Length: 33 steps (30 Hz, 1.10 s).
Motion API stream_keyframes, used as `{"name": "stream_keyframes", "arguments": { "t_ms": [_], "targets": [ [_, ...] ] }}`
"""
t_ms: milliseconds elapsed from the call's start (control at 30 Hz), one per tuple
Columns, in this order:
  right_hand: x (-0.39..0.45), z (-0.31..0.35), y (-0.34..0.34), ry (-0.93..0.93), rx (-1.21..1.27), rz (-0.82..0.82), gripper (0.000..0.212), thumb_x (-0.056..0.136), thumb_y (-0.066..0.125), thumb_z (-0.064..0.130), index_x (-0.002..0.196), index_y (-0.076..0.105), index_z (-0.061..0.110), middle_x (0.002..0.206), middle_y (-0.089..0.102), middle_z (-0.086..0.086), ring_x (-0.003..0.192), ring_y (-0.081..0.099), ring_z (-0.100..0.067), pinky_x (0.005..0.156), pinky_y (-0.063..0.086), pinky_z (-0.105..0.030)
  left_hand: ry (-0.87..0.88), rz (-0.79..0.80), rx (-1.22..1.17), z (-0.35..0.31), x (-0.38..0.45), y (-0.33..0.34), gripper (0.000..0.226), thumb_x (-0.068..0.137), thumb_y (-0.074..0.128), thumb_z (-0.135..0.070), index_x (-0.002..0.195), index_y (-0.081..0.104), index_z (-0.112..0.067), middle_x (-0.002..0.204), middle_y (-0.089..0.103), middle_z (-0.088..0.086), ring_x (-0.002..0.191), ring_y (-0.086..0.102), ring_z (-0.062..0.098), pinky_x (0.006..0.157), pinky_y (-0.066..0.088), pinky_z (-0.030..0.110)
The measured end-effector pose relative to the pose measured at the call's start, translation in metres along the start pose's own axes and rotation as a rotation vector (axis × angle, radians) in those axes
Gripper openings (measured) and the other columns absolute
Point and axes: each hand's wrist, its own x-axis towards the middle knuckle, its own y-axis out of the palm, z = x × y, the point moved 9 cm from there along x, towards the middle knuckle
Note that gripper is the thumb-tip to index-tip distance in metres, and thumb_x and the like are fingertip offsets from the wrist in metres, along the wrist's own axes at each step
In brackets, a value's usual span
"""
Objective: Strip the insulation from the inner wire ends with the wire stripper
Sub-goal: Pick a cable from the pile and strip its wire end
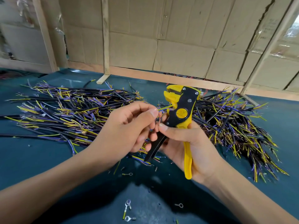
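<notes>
Flattened brown cardboard sheets point(186, 34) line the back wall behind pale wooden battens point(105, 38), and a dark teal cloth-covered table point(32, 160) fills the lower part of the head view.

2 bare hands meet at the centre. The left hand point(127, 128) has its fingers curled, thumb and forefinger pinching a thin yellow-green inner wire point(164, 108) whose free end reaches to the side of the tool just below its head. The right hand point(187, 146) grips 1 yellow-and-black plastic wire stripper point(182, 109), held upright with the head at top; its thumb presses across the black handle and the yellow handle lies along the palm. The 2 handles stand spread apart, and whether the wire sits in the tool's teeth cannot be told.

2 heaps of short black-sheathed cable pieces with yellow and purple inner ends lie behind the hands: a left heap point(68, 113) and a right heap point(229, 126), the hands hiding where they meet. 5 small silver ring terminals show on the cloth, 1 near point(127, 174) below the left wrist, 1 more point(179, 205) toward the right forearm, and 3 point(127, 206) at the near edge. Scattered insulation scraps point(156, 168) dot the cloth between the forearms.
</notes>
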Motion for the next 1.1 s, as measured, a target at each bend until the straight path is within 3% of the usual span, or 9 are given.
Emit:
{"name": "stream_keyframes", "arguments": {
  "t_ms": [67,133,200,267,333,500,700,900,1100],
  "targets": [
    [-0.001,-0.004,-0.003,0.009,-0.009,-0.023,0.016,0.091,0.060,0.006,0.106,0.057,0.001,0.083,0.060,-0.018,0.074,0.064,-0.032,0.067,0.056,-0.047,-0.050,-0.028,-0.014,0.003,0.003,-0.005,0.025,0.098,0.060,-0.022,0.075,0.064,-0.014,0.057,0.048,0.009,0.047,0.041,0.020,0.039,0.028,0.017],
    [0.000,-0.007,-0.010,0.027,0.002,-0.079,0.032,0.093,0.064,0.025,0.113,0.062,0.000,0.086,0.066,-0.020,0.080,0.069,-0.037,0.069,0.058,-0.048,-0.057,-0.095,-0.016,0.002,0.006,-0.015,0.022,0.093,0.064,-0.024,0.071,0.066,-0.019,0.065,0.044,0.016,0.048,0.031,0.018,0.040,0.024,0.015],
    [0.000,-0.010,-0.012,0.052,-0.032,-0.064,0.046,0.096,0.059,0.044,0.133,0.062,0.017,0.094,0.069,-0.019,0.093,0.070,-0.043,0.082,0.058,-0.056,-0.035,-0.160,-0.024,-0.003,0.008,-0.024,0.020,0.090,0.065,-0.023,0.070,0.067,-0.020,0.075,0.044,0.016,0.050,0.019,0.019,0.040,0.021,0.014],
    [-0.001,-0.012,-0.005,0.082,-0.067,0.034,0.047,0.099,0.050,0.052,0.141,0.054,0.033,0.096,0.067,-0.016,0.097,0.068,-0.047,0.094,0.051,-0.065,-0.017,-0.203,-0.040,-0.006,0.009,-0.030,0.025,0.095,0.063,-0.019,0.070,0.066,-0.019,0.078,0.043,0.016,0.055,0.013,0.026,0.041,0.018,0.016],
    [-0.004,-0.016,-0.004,0.105,-0.116,0.077,0.046,0.100,0.051,0.050,0.142,0.054,0.032,0.089,0.064,-0.017,0.087,0.068,-0.045,0.095,0.048,-0.071,-0.001,-0.230,-0.077,-0.010,0.009,-0.034,0.027,0.096,0.060,-0.017,0.070,0.065,-0.016,0.073,0.041,0.014,0.052,0.015,0.021,0.040,0.017,0.016],
    [-0.007,-0.025,0.000,0.109,-0.152,0.144,0.053,0.097,0.062,0.043,0.124,0.061,-0.002,0.082,0.064,-0.019,0.077,0.068,-0.042,0.092,0.044,-0.077,0.037,-0.236,-0.141,-0.019,0.008,-0.037,0.024,0.098,0.057,-0.014,0.074,0.062,-0.012,0.066,0.054,-0.001,0.042,0.028,0.008,0.038,0.017,0.014],
    [-0.006,-0.021,0.002,0.065,-0.164,0.157,0.048,0.093,0.068,0.043,0.105,0.067,-0.004,0.081,0.063,-0.023,0.081,0.069,-0.043,0.087,0.054,-0.062,0.046,-0.202,-0.185,-0.023,0.007,-0.035,0.021,0.098,0.057,-0.015,0.079,0.066,-0.012,0.067,0.055,-0.001,0.044,0.029,0.008,0.037,0.020,0.014],
    [-0.008,-0.017,0.005,0.033,-0.179,0.145,0.042,0.095,0.066,0.037,0.104,0.067,-0.004,0.081,0.065,-0.021,0.076,0.068,-0.039,0.081,0.055,-0.056,0.025,-0.170,-0.296,-0.022,0.005,-0.030,0.024,0.094,0.059,-0.021,0.075,0.073,-0.020,0.068,0.054,-0.003,0.045,0.028,0.007,0.036,0.019,0.012],
    [-0.008,-0.015,0.006,0.017,-0.188,0.104,0.038,0.094,0.054,0.031,0.100,0.067,-0.005,0.077,0.062,-0.022,0.072,0.065,-0.038,0.080,0.055,-0.057,0.015,-0.154,-0.344,-0.020,0.006,-0.030,0.015,0.090,0.061,-0.025,0.085,0.072,-0.017,0.071,0.054,-0.004,0.046,0.029,0.006,0.036,0.017,0.012]
  ]
}}
